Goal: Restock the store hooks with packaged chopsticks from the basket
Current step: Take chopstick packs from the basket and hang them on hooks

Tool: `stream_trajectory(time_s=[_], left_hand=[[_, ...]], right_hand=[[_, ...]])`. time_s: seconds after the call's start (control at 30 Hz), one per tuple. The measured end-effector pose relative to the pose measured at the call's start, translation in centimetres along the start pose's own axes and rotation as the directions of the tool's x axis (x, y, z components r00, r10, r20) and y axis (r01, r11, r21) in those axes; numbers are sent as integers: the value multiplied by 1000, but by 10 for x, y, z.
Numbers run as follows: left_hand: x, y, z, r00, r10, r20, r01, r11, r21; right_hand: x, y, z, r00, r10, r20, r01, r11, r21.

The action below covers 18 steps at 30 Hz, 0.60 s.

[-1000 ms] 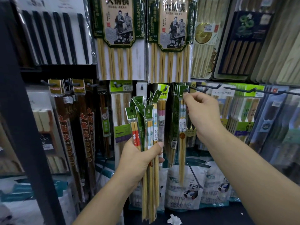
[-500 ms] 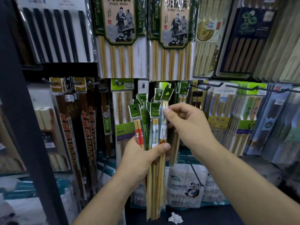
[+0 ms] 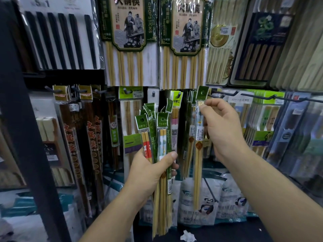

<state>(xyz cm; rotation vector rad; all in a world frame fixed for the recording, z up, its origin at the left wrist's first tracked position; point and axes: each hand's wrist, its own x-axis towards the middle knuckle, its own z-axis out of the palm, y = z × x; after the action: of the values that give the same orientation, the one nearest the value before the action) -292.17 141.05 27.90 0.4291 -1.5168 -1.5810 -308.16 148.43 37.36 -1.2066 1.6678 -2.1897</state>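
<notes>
2 hands in shot. L hand (image 3: 150,173), lower ctr, has its fingers wrapped round a bundle of clear-wrapped bamboo chopstick packs w/ green header cards (image 3: 161,135), thumb clamped across the front. At least 4 green headers can be counted in the bundle; exact no. can't be told as they overlap. Its long axis is near vertical, headers up, stick tips down toward btm ctr.

R hand (image 3: 222,131), right of ctr, pinches 1 single clear pack of bamboo chopsticks w/ green header card (image 3: 198,151) btwn thumb + forefinger, just under the header; other fingers curled in. This pack also hangs vertical, header up, tips down, apart from the bundle. Its header sits just beside the tip of a black wire hook (image 3: 225,95); can't tell if the hole is on it.

Btm ctr: 1 crumpled white paper scrap (image 3: 187,236) on a dark ledge. Behind it are white panda-print bags (image 3: 206,205), 2 pandas visible.

Further back, right: 2 more black wire hooks (image 3: 258,97). Top ctr: 2 large green-and-cream chopstick packs w/ printed figures (image 3: 129,41), side by side, sticks vertical. Upper left: 1 white-backed pack of black chopsticks (image 3: 59,41), 6 sticks.
</notes>
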Motion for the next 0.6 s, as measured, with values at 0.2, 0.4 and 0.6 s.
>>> stream_trajectory(time_s=[0.2, 0.4, 0.6], left_hand=[[0, -1, -1, 1000, 0, -10, 0, 1000, -6], [0, -2, 0, 1000, -7, -23, 7, 1000, -18], [-1, 0, 0, 1000, -10, -24, 10, 1000, -15]], right_hand=[[1, 2, -1, 1000, -26, -3, 26, 999, -43], [8, -1, 1, 1000, -5, -15, 4, 998, -67], [13, -4, 3, 1000, -4, -12, 4, 998, -59]])
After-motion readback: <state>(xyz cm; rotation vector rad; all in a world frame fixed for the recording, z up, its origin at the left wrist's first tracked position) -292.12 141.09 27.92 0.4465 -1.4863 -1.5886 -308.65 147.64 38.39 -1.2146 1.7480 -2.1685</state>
